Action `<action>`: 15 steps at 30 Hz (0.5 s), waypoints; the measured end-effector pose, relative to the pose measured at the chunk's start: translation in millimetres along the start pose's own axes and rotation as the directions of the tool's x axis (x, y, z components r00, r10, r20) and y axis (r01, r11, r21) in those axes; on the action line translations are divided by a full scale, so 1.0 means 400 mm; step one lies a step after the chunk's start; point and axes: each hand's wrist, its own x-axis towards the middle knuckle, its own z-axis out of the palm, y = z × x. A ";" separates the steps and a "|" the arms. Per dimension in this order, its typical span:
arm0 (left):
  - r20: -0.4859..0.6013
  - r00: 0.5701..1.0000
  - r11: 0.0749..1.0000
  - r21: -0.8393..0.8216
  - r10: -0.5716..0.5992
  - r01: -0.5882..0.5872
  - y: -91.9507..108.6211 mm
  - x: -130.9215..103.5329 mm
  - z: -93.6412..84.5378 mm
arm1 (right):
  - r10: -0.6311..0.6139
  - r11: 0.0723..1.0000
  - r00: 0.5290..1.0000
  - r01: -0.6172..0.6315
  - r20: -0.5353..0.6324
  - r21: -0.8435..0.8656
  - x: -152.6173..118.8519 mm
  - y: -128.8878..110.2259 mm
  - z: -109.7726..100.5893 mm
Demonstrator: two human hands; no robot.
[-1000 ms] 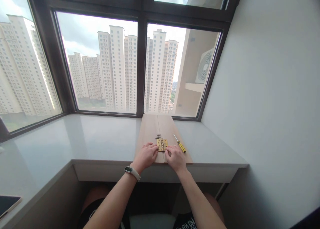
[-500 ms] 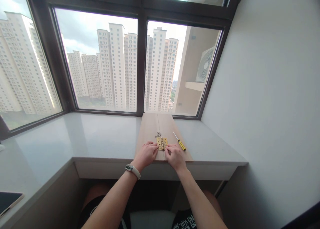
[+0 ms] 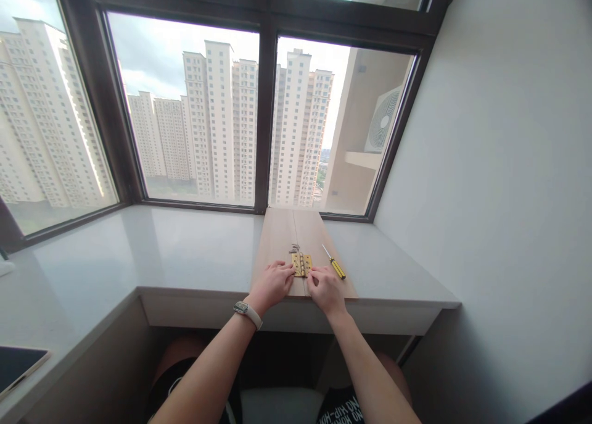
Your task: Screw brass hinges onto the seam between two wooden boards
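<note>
A brass hinge [image 3: 302,265] lies across the seam between two pale wooden boards [image 3: 283,229]. My left hand [image 3: 276,280] rests on the left board, its fingertips on the hinge's left edge. At the hinge's right edge, the fingers of my right hand [image 3: 324,285] are pinched together; whether they hold something small cannot be made out. Several small screws [image 3: 295,248] lie just beyond the hinge. To the right, a screwdriver [image 3: 337,266] with a yellow and black handle lies on the right board.
The boards lie on a white windowsill counter [image 3: 198,251] with its front edge near my wrists. Dark window frames rise behind it and a white wall stands at the right. A dark flat device [image 3: 21,365] lies at the lower left.
The view has shifted slightly, moving the scene a little to the right. Both hands stay at the hinge's edges with no clear movement.
</note>
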 end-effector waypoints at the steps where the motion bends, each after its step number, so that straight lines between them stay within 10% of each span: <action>1: 0.000 1.000 1.000 0.000 -0.003 0.003 0.000 0.000 0.000 | 0.001 1.000 1.000 -0.001 0.001 0.000 0.000 0.000 0.001; 15: 0.015 1.000 1.000 -0.008 -0.008 0.008 0.002 -0.001 -0.002 | 0.037 0.999 0.999 -0.037 0.039 -0.009 0.004 -0.002 -0.003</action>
